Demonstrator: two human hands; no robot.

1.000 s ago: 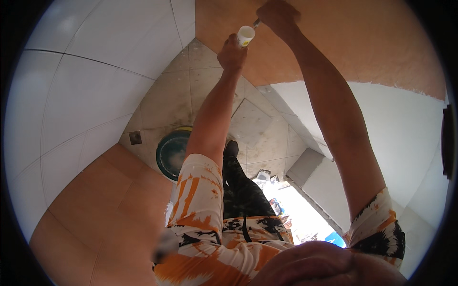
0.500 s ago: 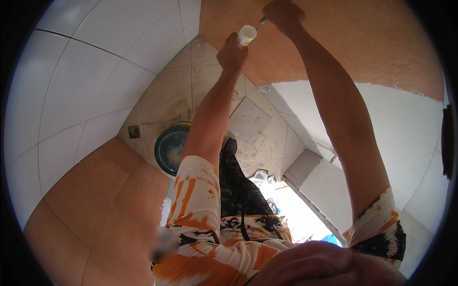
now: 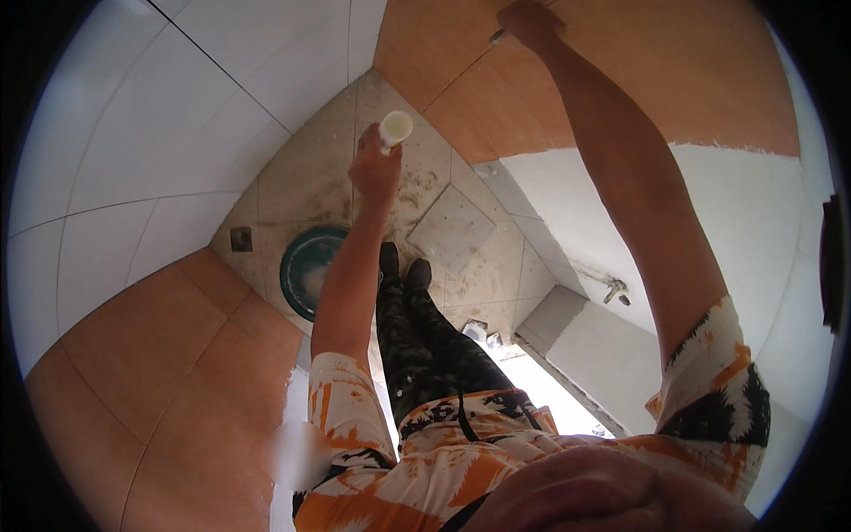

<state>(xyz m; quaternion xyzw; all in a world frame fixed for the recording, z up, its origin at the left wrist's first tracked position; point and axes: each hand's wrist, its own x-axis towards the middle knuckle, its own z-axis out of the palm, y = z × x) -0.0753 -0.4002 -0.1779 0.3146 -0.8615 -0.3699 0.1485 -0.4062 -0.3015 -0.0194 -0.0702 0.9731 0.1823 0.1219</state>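
Note:
My left hand (image 3: pixel 374 167) is wrapped round a small white cup (image 3: pixel 396 129), its open top facing up. Pale stuff seems to be inside, but I cannot make out what. Higher up, close to the orange-brown tiled wall (image 3: pixel 620 71), my right hand (image 3: pixel 530 25) is closed round a slim tool (image 3: pixel 496 36). Only a short metallic end of it shows, next to a thin dark joint line in the tiles. The rest of the tool is hidden in the fingers.
A round green tub (image 3: pixel 300 297) with whitish contents stands on the beige floor left of my feet. Beyond it is a square floor drain (image 3: pixel 241 239). A loose-looking square slab (image 3: pixel 452 230) lies ahead. White tiles (image 3: pixel 177 106) line the left wall; a tap (image 3: pixel 615 290) sticks out at right.
My left hand with the cup has moved away from the wall, left and lower in view. My right hand stays at the wall, shifted only slightly. The view has shifted; both shoes and the tap show.

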